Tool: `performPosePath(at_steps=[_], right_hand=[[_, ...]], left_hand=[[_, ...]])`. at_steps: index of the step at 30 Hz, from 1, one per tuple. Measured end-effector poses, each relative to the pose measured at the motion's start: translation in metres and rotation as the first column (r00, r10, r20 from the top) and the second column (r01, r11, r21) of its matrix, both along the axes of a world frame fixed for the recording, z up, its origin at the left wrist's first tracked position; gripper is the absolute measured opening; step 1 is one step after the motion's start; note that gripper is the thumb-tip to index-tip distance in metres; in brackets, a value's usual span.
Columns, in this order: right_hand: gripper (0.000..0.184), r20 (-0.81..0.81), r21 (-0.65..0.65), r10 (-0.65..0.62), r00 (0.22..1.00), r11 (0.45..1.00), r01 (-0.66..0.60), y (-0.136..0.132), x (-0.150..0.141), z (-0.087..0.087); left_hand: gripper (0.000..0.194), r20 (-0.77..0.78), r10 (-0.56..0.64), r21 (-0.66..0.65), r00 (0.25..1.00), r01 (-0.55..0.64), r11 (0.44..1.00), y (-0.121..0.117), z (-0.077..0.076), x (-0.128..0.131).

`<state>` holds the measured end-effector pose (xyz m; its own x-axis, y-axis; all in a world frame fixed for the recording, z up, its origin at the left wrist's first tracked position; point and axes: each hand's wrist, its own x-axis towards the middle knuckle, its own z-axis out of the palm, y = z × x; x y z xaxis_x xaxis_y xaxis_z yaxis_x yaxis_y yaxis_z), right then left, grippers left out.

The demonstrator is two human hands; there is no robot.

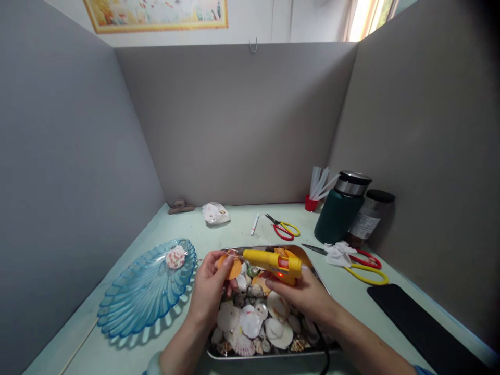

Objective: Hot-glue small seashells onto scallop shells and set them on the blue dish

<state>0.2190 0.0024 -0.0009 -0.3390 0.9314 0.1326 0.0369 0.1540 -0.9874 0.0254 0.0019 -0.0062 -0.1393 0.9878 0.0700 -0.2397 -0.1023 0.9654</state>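
Pinched in my left hand [213, 284] is an orange scallop shell [233, 267], its ribbed face partly covered by my thumb. My right hand [300, 289] grips a yellow hot glue gun [269, 259] with a small red light glowing on its side. The gun's nozzle points left, close by the orange shell; whether they touch I cannot tell. Both hands are above a metal tray [269, 356] full of white, brown and orange seashells [251, 321]. A black cord runs down from the gun's side over the tray's front edge.
On the left lies a blue shell-shaped dish [144, 297] holding a reddish-white shell [175, 257]. Behind the tray are scissors [284, 227], a white marker [254, 224] and a crumpled packet [216, 213]. At right stand a green bottle [341, 211], a jar [369, 216], larger scissors [366, 274] and a black phone [422, 328].
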Motion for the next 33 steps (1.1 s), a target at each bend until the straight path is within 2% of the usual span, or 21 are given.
performPosePath(at_steps=[7,27,33], right_hand=[[0.028,0.005,0.016,-0.001,1.0,1.0,0.001,0.0007,0.0,-0.0017],[0.024,0.033,0.086,-0.024,0.999,0.996,0.021,-0.0007,-0.0009,0.0005],[0.02,0.078,0.135,-0.028,0.997,0.991,0.018,0.0018,-0.0001,-0.0043]], left_hand=[[0.032,0.024,0.038,0.015,0.999,-0.039,0.999,0.0014,-0.0021,-0.0011],[0.029,-0.008,-0.017,0.004,1.0,0.017,1.0,0.0012,-0.0023,-0.0006],[0.03,0.001,-0.011,0.003,1.0,0.011,1.0,-0.0004,-0.0014,-0.0009]])
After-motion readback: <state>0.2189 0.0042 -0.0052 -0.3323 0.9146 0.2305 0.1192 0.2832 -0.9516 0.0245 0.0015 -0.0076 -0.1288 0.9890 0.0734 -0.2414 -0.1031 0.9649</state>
